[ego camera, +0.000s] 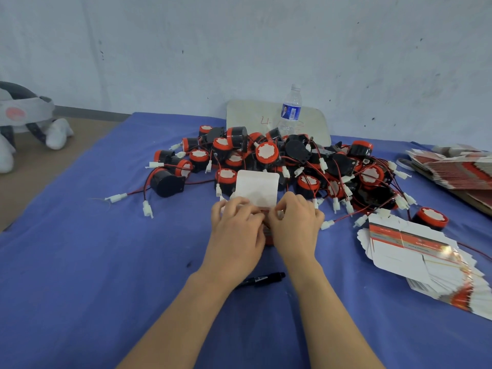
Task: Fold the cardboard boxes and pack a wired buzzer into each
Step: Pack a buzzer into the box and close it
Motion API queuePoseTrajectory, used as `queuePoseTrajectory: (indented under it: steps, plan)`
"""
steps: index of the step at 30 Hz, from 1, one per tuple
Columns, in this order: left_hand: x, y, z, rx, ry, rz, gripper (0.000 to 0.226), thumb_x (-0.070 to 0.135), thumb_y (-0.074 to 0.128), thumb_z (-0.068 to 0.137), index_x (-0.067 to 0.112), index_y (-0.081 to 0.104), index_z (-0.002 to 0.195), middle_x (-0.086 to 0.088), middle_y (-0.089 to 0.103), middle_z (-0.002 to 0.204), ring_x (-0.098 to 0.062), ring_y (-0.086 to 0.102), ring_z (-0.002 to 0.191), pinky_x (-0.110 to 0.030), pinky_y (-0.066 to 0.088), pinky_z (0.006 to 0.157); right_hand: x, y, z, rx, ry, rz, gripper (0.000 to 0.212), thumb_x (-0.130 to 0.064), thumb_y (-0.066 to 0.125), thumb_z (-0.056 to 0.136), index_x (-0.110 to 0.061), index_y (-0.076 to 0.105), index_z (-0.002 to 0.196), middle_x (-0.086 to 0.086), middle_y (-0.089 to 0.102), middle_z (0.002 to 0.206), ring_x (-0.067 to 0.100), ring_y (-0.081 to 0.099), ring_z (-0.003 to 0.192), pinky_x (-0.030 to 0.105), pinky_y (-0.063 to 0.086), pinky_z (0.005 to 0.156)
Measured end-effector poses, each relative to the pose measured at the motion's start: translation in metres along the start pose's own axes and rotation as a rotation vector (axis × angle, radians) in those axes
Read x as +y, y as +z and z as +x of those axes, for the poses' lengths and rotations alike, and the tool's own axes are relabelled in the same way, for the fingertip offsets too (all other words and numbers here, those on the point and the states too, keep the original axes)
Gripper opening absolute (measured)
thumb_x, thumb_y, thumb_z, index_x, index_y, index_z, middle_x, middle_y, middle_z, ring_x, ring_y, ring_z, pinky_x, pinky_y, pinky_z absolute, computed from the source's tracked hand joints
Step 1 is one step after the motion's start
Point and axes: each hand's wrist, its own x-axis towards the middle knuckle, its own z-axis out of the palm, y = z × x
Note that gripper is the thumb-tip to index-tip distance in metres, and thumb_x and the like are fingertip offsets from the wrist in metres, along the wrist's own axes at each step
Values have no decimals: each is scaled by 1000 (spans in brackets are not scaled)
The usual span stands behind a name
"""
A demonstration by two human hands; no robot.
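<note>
On the pale rounded board (250, 113) by the wall I read a red handwritten "4"; what follows is partly behind my clear plastic water bottle (291, 110). Its blue label, the red-and-white flat cardboard boxes (415, 251) and the black marker pen (262, 279) carry print too small to read.

One wide camera on my head, facing forward and down.
It looks along my forearms, close under the lens, to my left hand (235, 227) and right hand (294, 222) pinching a box (257, 189) at the middle of the view, then across the blue table (80, 262) to the heap of buzzers (267, 153) and the wall (239, 49) behind it, farthest off.
</note>
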Motion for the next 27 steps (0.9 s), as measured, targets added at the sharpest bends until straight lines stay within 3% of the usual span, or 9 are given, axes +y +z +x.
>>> queuePoseTrajectory:
  steps: [4, 9, 13, 16, 19, 21, 24, 27]
  plan:
    - [-1, 3, 0, -66, -15, -31, 30, 16, 47, 94, 19, 64, 118, 6, 61, 125, -12, 49, 121, -30, 9, 110, 3, -1, 0, -6, 6, 71, 15, -23, 58, 92, -17, 51, 81, -1, 56, 83, 20, 50, 85, 30, 23, 88]
    - [-1, 5, -1, -132, 20, -25, 40, 23, 41, 97, 24, 48, 136, 11, 48, 141, -9, 36, 130, -23, 13, 105, 6, -4, 0, -44, 3, 101, 19, -35, 58, 93, -19, 56, 83, -4, 59, 85, 16, 52, 83, 25, 20, 79]
    - [0, 5, -1, -149, 28, -1, 42, 25, 41, 97, 27, 45, 138, 14, 43, 143, -11, 32, 131, -27, 16, 102, 7, -10, 2, -143, -12, 106, 26, -38, 49, 97, -19, 65, 88, -7, 52, 83, 14, 49, 80, 32, 30, 88]
    - [0, 7, 0, -150, 31, 16, 41, 26, 40, 96, 29, 44, 137, 16, 43, 143, -11, 33, 130, -27, 17, 99, 11, -20, 5, -274, -66, 135, 28, -25, 46, 98, -20, 68, 81, -6, 52, 73, 13, 45, 70, 36, 38, 80]
    - [0, 9, 0, -161, 34, 9, 40, 26, 40, 97, 29, 46, 136, 16, 43, 142, -14, 33, 127, -28, 16, 97, 14, -29, 7, -365, -91, 155, 23, -22, 49, 97, -21, 72, 102, -5, 64, 94, 13, 55, 87, 37, 47, 85]
    - [0, 10, 0, -171, 42, 19, 41, 27, 40, 97, 29, 46, 137, 16, 42, 143, -14, 31, 127, -28, 15, 97, 14, -30, 6, -363, -74, 170, 20, -23, 53, 96, -22, 70, 107, -6, 62, 106, 12, 55, 94, 33, 47, 88]
    - [1, 10, -1, -174, 34, 8, 38, 28, 39, 98, 30, 49, 134, 15, 42, 142, -14, 30, 127, -29, 15, 98, 12, -28, 4, -338, -62, 179, 11, -22, 57, 94, -23, 67, 99, -6, 59, 105, 10, 52, 90, 28, 45, 85]
    - [1, 11, -1, -167, 19, 26, 32, 32, 38, 98, 33, 53, 126, 7, 29, 145, -17, 29, 126, -31, 12, 99, 6, -27, 1, -322, -53, 180, 7, -16, 57, 92, -20, 63, 91, -2, 64, 100, 14, 55, 91, 34, 48, 86]
